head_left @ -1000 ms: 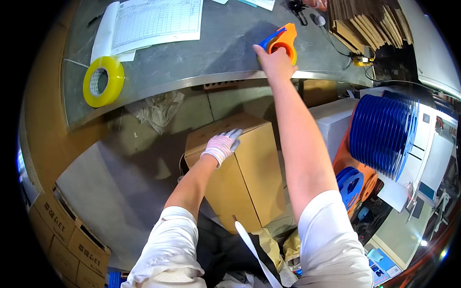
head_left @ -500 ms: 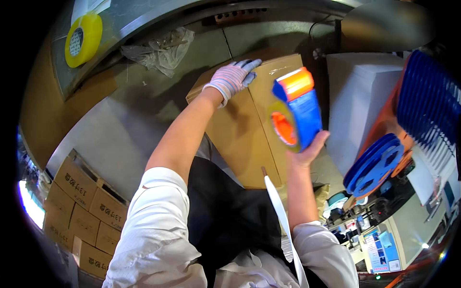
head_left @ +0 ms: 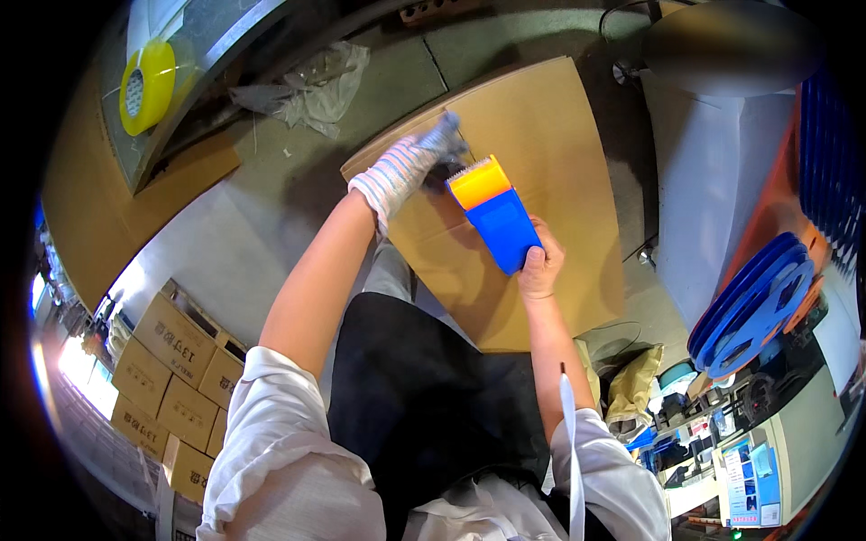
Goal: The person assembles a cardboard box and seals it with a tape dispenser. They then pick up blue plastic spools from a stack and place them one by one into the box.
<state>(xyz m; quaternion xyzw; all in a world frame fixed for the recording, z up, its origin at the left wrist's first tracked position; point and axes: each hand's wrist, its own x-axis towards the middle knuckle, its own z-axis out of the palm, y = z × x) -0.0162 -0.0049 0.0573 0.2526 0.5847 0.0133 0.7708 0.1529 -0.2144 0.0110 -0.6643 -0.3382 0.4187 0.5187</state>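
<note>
Stacked cardboard cartons (head_left: 188, 408), blue reels (head_left: 756, 305), a roll of yellow tape (head_left: 159, 83) on a metal-edged desk (head_left: 204, 38) and a tape dispenser (head_left: 498, 216) above a large brown box (head_left: 546, 117) mark a packing area, apparently in a workshop or warehouse with a grey floor (head_left: 401, 79).

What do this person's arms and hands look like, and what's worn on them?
The left hand wears a pale glove with thin bluish and pinkish stripes; its fingers look grey-blue, though blurred. The right hand is bare, with no glove. Both forearms are uncovered below loose white sleeves that end near the elbows.
</note>
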